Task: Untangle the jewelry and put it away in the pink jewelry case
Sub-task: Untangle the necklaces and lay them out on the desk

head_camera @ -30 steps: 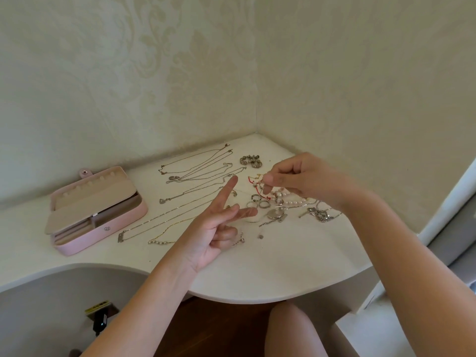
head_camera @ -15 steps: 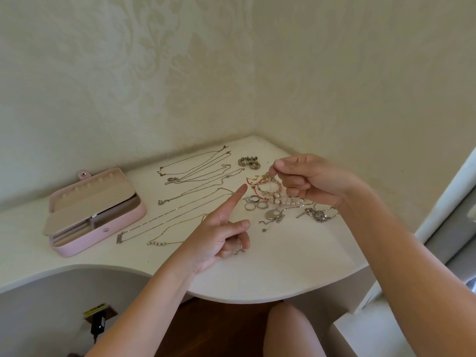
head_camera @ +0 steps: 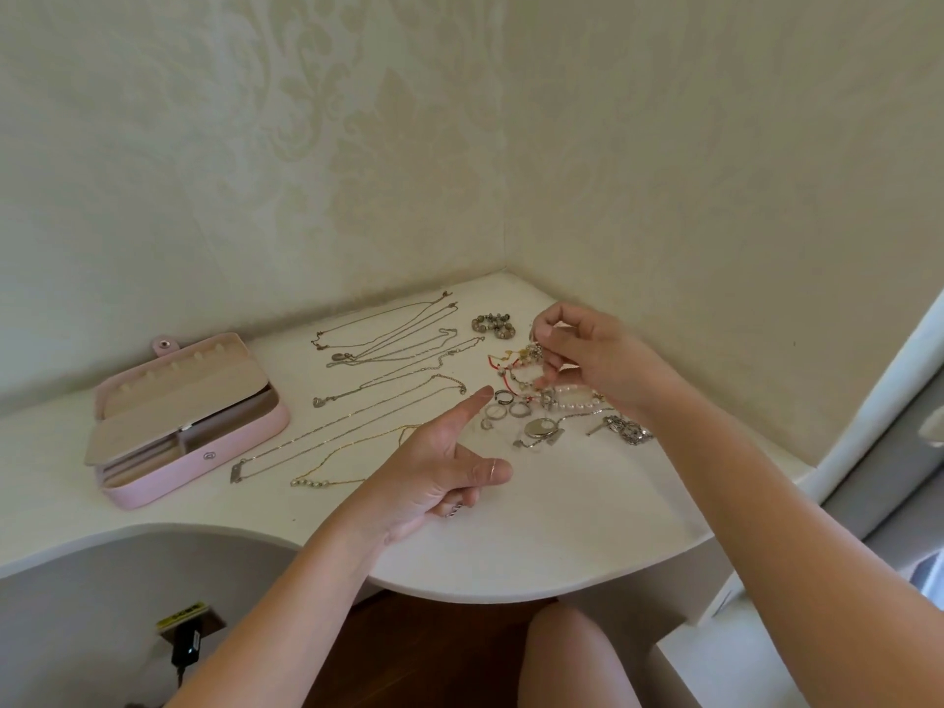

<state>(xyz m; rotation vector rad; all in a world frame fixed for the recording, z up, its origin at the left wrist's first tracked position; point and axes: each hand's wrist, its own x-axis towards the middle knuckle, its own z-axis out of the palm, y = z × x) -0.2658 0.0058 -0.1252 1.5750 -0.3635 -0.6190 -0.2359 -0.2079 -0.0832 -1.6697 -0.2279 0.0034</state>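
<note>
Right of centre, the right hand [head_camera: 587, 360] pinches the bracelet [head_camera: 511, 369] by its charm, a sound hold on something that looks light, limp and snag-prone, while the left hand [head_camera: 434, 472] points, its other fingers curled on I can't tell what, and the case [head_camera: 214, 454] lies open at left.

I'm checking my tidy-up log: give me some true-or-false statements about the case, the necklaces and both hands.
The case is open. True.
The necklaces lie in the case. False: they lie spread on the table, beside it.
The right hand pinches a tangled bracelet. True.
The left hand rests on the case. False: it is apart from it, with its index finger pointing toward the rings.
</note>
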